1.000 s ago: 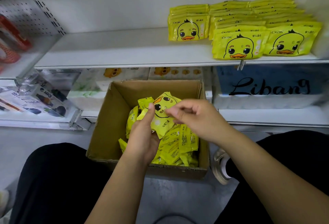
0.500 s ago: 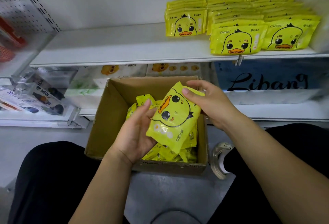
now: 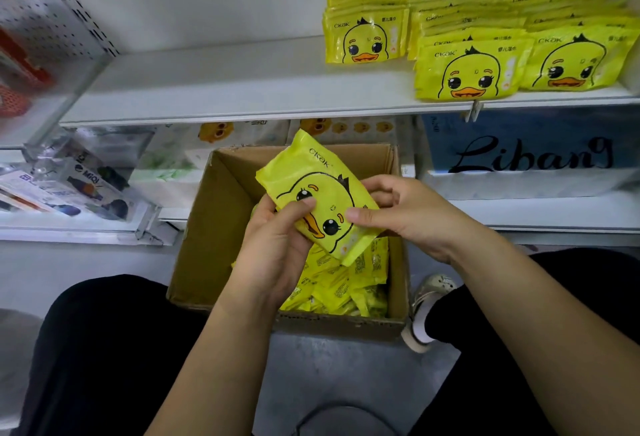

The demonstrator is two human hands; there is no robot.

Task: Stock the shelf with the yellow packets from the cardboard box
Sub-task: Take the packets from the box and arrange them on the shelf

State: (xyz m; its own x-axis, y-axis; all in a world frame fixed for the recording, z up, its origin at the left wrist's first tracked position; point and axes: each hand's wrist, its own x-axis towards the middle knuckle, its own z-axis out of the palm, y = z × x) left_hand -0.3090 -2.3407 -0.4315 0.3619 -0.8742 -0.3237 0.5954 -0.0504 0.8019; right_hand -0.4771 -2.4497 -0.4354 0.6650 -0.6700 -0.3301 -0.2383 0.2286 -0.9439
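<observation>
A yellow packet [image 3: 318, 179] with a duck face is held tilted above the open cardboard box [image 3: 211, 228], its face towards me. My left hand [image 3: 277, 245] grips its lower left side, thumb across the duck's eye. My right hand [image 3: 401, 214] holds its right edge, thumb on the front and fingers curled behind. Several more yellow packets [image 3: 346, 283] lie loose in the box's bottom. On the white shelf [image 3: 225, 89] above, stacks of the same yellow packets [image 3: 467, 41] fill the right part.
The box stands on the grey floor between my black-clad knees, a white shoe [image 3: 424, 311] at its right. A blue Libang pack [image 3: 530, 155] sits on the lower shelf at right. Clear display boxes [image 3: 79, 179] jut out at left. The upper shelf's left part is bare.
Both hands lifted the packet out of the box and turned it, so its top now points up and left. The camera has dipped slightly.
</observation>
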